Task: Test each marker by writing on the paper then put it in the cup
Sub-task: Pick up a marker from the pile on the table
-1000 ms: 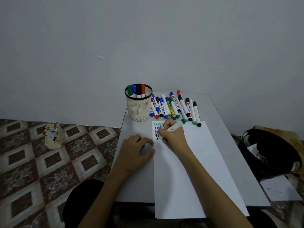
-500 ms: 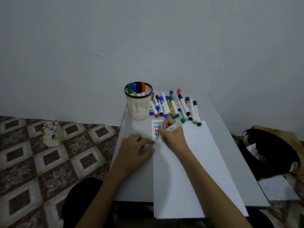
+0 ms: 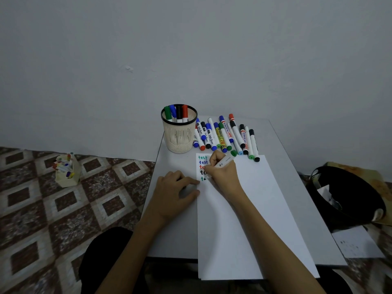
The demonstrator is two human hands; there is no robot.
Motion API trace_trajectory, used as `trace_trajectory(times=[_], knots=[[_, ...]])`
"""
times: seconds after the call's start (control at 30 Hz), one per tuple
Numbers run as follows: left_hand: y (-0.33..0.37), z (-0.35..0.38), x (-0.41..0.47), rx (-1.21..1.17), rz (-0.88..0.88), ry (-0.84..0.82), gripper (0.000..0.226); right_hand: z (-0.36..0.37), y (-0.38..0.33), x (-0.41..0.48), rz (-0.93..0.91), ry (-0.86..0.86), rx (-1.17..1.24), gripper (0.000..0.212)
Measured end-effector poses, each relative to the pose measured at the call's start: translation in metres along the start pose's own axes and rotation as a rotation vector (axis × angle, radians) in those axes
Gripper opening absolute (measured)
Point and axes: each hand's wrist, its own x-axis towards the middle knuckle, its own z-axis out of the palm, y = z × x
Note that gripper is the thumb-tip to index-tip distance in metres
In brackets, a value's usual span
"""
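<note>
Marker (image 3: 222, 162) gripped in the right hand (image 3: 222, 172) should finish its word with light strokes while the flat, empty left hand (image 3: 174, 194) pins the paper (image 3: 244, 209).

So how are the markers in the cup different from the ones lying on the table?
The markers in the cup stand upright, bunched inside the cup; the markers on the table lie flat in a row. The cup holds four; the row holds many more. Both groups are capped and mix green, blue, black and red.

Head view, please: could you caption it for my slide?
Right hand writes with a marker on paper steadied by left hand; four markers already in the cup.
</note>
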Motion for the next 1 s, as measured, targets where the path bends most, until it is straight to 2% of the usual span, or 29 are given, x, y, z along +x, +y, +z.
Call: trace_trajectory(times=[0.27, 0.47, 0.73, 0.87, 1.0], knots=[[0.0, -0.0007, -0.0002, 0.001, 0.002, -0.004, 0.042, -0.0002, -0.0009, 0.0001, -0.017, -0.009, -0.032, 0.035], [0.0, -0.0008, 0.0005, 0.0, -0.005, -0.005, 0.044, -0.0016, 0.0006, -0.0005, 0.008, 0.038, 0.035, 0.033], [0.0005, -0.0003, 0.0002, -0.002, -0.016, -0.013, 0.046, -0.0017, -0.0005, -0.0014, 0.016, 0.001, 0.037, 0.034], [0.0001, -0.0003, 0.0004, 0.008, -0.006, -0.01, 0.045, -0.0031, 0.0019, 0.0004, 0.044, 0.071, 0.084, 0.033], [-0.0004, -0.0001, 0.0003, 0.001, -0.005, -0.017, 0.046, -0.0006, 0.0025, -0.0001, 0.039, 0.063, 0.046, 0.032]])
